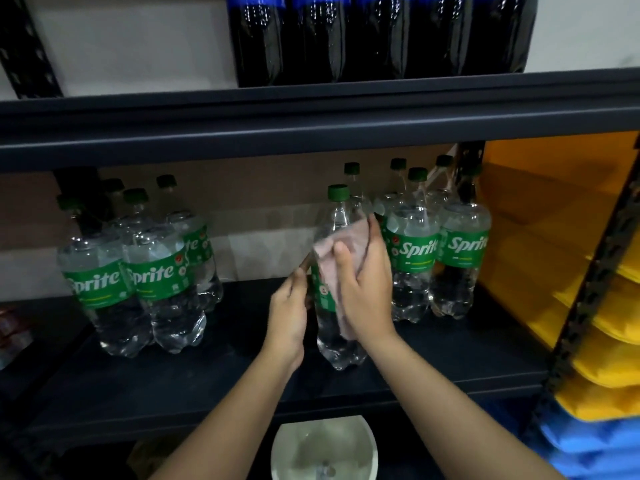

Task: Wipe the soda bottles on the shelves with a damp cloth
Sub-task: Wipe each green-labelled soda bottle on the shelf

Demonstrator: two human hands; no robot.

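Note:
A clear Sprite bottle (337, 344) with a green cap stands near the front of the dark middle shelf (207, 386). My left hand (287, 320) grips its left side at label height. My right hand (363, 292) presses a pale pink cloth (341, 247) against the bottle's front and right side, fingers wrapped over the cloth. More Sprite bottles stand in a group at the left (152, 271) and another at the right (415, 258). Dark cola bottles (374, 39) line the upper shelf.
A white bowl (323, 448) with water sits below the shelf edge between my forearms. Yellow folded packs (595, 306) and blue ones (588, 441) fill the rack at the right. A black slotted upright (581, 306) divides the racks. Small packets (10, 330) lie at the far left.

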